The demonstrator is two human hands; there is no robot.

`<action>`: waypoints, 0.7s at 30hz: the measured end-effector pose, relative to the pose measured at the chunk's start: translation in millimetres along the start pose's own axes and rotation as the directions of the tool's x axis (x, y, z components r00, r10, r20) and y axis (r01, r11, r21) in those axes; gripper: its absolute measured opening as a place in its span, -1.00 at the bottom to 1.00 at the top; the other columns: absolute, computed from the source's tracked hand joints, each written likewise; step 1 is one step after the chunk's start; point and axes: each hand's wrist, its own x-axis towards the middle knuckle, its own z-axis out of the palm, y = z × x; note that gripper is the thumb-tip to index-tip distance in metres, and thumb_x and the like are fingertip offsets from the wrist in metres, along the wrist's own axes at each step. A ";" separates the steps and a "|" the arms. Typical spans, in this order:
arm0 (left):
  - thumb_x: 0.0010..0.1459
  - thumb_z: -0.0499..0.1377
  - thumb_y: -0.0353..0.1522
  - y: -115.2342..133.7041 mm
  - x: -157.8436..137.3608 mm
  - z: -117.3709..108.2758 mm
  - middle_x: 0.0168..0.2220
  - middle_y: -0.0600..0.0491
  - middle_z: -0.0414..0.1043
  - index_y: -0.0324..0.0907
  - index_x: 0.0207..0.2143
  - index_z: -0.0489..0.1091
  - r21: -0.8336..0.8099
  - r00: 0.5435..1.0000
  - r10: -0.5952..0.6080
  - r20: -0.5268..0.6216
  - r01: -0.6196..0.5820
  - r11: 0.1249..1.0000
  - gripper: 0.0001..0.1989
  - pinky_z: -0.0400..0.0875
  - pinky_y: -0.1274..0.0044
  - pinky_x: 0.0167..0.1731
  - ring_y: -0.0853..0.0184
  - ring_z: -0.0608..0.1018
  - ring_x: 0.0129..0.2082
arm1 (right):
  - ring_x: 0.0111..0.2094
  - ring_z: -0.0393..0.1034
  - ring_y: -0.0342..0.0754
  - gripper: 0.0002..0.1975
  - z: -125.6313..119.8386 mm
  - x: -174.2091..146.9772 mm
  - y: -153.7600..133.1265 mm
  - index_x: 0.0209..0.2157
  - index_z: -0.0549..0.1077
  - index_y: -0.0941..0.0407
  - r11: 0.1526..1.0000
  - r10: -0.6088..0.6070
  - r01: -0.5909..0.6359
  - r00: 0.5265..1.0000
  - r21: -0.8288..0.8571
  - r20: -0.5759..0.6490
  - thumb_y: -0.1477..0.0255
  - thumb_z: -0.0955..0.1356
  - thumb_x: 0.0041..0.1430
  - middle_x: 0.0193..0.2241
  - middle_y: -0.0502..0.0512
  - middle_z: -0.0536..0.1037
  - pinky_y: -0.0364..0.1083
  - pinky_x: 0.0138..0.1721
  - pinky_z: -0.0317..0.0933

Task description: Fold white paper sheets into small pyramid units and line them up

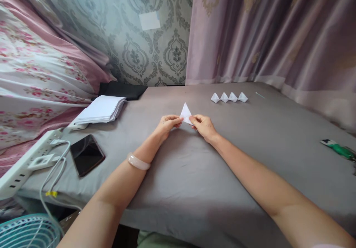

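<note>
A small folded white paper (185, 111), its point upward, is held above the table between my two hands. My left hand (169, 124) pinches its lower left corner between thumb and fingers. At the lower right corner, my right hand (203, 125) pinches it the same way. The undersides of the fingers are partly hidden. Beyond my right hand, several folded white paper pieces (228, 97) stand in a row on the grey-covered table (172, 159).
At the left lie a stack of white paper (101, 109), a black flat item (122, 90), a phone (87, 155) and a white power strip (30, 159) with cables. A thin stick (260, 95) and a green object (341, 151) lie right. A fan (30, 231) stands lower left.
</note>
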 end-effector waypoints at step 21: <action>-0.25 0.42 -0.24 -3.3 3.4 -3.3 -0.47 0.02 0.51 -0.26 -0.39 0.57 -0.048 0.992 0.105 -0.071 -0.109 0.993 -0.65 0.32 0.53 -0.35 0.45 0.42 -0.48 | -0.21 0.39 -0.01 -0.68 1.9 2.4 11.8 -0.05 0.49 0.08 0.773 -0.537 0.464 0.841 -0.433 -0.058 0.38 0.34 0.14 -0.17 0.18 0.47 -0.04 -0.28 0.34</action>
